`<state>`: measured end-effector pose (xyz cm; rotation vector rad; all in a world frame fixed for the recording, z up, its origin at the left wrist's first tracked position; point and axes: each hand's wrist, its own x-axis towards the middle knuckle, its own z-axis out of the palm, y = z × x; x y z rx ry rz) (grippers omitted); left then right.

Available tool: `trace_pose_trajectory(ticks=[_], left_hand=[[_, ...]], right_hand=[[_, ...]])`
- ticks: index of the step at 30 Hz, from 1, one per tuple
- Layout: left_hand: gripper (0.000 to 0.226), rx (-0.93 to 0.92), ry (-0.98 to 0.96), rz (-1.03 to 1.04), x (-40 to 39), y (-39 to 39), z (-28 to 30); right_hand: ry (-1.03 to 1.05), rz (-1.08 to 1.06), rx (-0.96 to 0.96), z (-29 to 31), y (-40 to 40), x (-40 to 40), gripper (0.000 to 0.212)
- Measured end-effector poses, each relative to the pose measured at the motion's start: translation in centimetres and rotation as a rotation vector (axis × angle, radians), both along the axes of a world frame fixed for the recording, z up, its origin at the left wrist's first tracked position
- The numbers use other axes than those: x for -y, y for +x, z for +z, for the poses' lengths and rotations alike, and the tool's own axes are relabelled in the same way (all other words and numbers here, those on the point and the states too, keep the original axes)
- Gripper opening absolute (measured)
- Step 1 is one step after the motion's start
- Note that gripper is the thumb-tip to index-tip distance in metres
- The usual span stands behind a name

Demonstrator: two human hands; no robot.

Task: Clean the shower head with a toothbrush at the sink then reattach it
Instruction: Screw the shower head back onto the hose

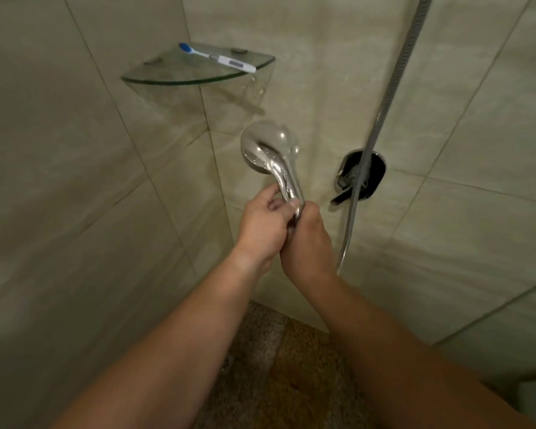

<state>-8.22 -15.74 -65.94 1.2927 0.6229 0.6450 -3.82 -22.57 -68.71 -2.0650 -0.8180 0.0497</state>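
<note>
Tiled corner — toothbrush (pixel 217 57) on glass shelf (pixel 155 78); hose (pixel 381 113) crosses mixer (pixel 361 174).

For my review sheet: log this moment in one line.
left hand: grips shower head handle | right hand: grips handle base | toothbrush: on glass shelf

Glass corner shelf (pixel 155 76) on tiled walls, toothbrush (pixel 218 58) lying on it

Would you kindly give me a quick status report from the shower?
Left hand and right hand both grip the shower head handle. Toothbrush on glass shelf. Hose hangs beside; nothing blocking.
</note>
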Motion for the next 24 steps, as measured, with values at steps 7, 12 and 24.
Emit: trace_pose_trajectory(ticks=[7, 12, 24], left_hand=[[0.026, -0.013, 0.008, -0.021, 0.8, 0.8, 0.4], [0.024, -0.056, -0.019, 0.009, 0.8, 1.3, 0.2], [0.015, -0.116, -0.235, 0.071, -1.5, 0.9, -0.3]], right_hand=[[-0.008, 0.015, -0.004, 0.0, 1.1, 0.6, 0.021], [-0.047, 0.053, -0.004, -0.1, 1.9, 0.7, 0.016], [-0.525, 0.202, 0.325, 6.8, 7.2, -1.2, 0.028]])
